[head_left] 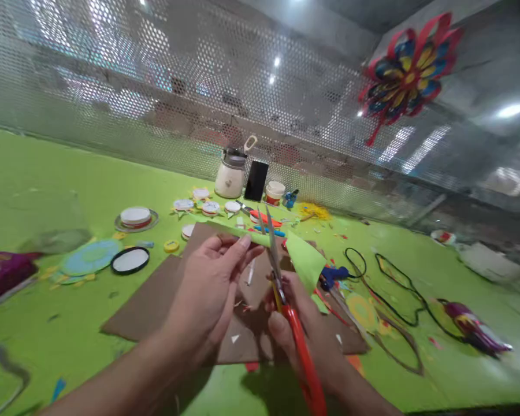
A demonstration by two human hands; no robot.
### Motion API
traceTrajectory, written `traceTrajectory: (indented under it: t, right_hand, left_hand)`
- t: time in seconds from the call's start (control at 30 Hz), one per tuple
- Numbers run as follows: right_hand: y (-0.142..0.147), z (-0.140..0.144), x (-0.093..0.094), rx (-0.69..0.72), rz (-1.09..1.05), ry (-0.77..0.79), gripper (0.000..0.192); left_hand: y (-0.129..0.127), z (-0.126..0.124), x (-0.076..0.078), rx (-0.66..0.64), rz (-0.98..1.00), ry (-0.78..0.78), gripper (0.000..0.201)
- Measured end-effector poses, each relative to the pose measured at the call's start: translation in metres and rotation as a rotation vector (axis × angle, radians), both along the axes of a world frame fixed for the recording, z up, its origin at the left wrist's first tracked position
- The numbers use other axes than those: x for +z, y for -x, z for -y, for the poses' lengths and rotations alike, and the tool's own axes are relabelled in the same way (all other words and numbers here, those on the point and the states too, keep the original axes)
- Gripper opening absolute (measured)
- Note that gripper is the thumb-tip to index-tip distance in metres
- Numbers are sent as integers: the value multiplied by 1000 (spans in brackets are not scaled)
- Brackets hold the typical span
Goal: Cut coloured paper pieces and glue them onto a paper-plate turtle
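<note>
In my left hand (212, 271) a strip of light green paper (264, 238) is pinched between thumb and fingers. My right hand (303, 329) grips a pair of red-handled scissors (299, 346), blades pointing up and away from me. The scissor blades (273, 242) stand slightly apart, across the paper near the left fingertips. A wider part of the green paper spreads out to the right, behind the blades. Under both hands lies a brown board (151, 306) with small paper scraps on it.
Behind the board stand a white jar (229, 178), a black phone (256, 181) and a white tub (275, 192). A blue glue gun (335, 274) with a black cord lies right. Round white lids (136, 216) and a blue paper disc (91, 257) sit left. A perforated metal screen (190, 115) borders the table.
</note>
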State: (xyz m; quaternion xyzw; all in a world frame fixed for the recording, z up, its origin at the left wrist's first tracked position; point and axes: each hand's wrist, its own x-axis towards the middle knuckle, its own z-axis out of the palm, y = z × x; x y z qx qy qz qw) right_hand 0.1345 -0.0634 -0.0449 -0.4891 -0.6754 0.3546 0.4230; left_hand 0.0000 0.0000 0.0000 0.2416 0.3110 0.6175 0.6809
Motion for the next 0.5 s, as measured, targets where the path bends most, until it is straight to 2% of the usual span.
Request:
traceTrajectory:
  t: [0.13,0.37,0.5]
  right_hand:
    - [-2,1,-5,-21,22,-24,29]
    - [1,0,0,-90,76,-45,28]
    - [2,0,-1,-52,19,-36,27]
  left_hand:
    - [-2,1,-2,-16,31,-21,17]
    - [-2,1,-2,-27,40,-13,15]
    - [-2,0,-3,-27,38,-20,15]
